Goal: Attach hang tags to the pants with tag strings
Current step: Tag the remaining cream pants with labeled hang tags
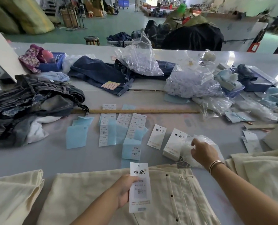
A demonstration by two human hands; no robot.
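Cream pants lie flat at the table's near edge, waistband away from me. My left hand holds a long white hang tag upright over them, thumb on its face. My right hand reaches into a small clear plastic bag of white tag strings to the right, fingers curled inside it; I cannot tell if it grips a string. A stack of white hang tags and a single one lie just left of that bag.
Sticker sheets and blue backing papers cover the table's middle, behind them a wooden ruler. A pile of jeans sits at left, dark jeans and big plastic bags farther back. More cream fabric lies at both near corners.
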